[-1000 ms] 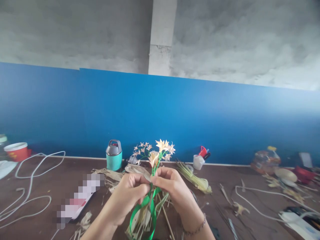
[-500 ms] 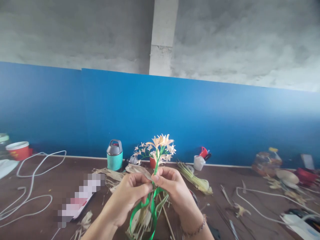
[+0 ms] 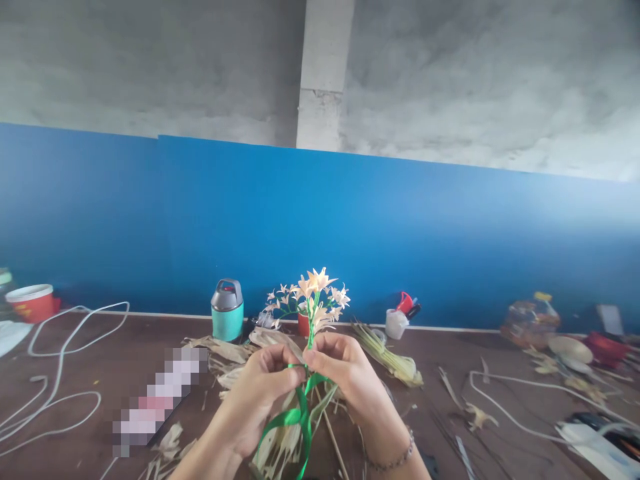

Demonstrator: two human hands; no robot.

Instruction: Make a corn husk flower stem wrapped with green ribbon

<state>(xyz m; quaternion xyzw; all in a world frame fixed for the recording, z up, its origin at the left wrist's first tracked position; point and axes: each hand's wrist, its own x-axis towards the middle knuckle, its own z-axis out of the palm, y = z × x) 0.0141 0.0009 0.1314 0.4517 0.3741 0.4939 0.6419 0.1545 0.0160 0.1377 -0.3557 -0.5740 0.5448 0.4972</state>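
Observation:
A spray of cream, pointed-petal flowers (image 3: 318, 283) stands upright on a green-wrapped stem (image 3: 311, 332) in the middle of the head view. My right hand (image 3: 346, 375) pinches that stem low down between thumb and forefinger. Close by on the left, my left hand (image 3: 266, 385) is closed in a pinch on a green ribbon (image 3: 305, 427), which loops and hangs below both hands. Fingers hide the spot where ribbon and stem meet. Beneath them lie pale dried husks (image 3: 283, 443) and a thin stick (image 3: 332, 433).
Along the blue partition (image 3: 280, 220) stand a teal flask (image 3: 227, 322), a white cup (image 3: 396, 324) with pens and a red tub (image 3: 33, 305). A bundle of pale stalks (image 3: 393, 357) lies right of centre. White cables (image 3: 63, 360) cross the brown table (image 3: 240, 460) on both sides.
The flower head has turned slightly between my fingers. The hanging ribbon has shifted, its loop lower and the strand by my left hand more visible. Both hands keep their pinch.

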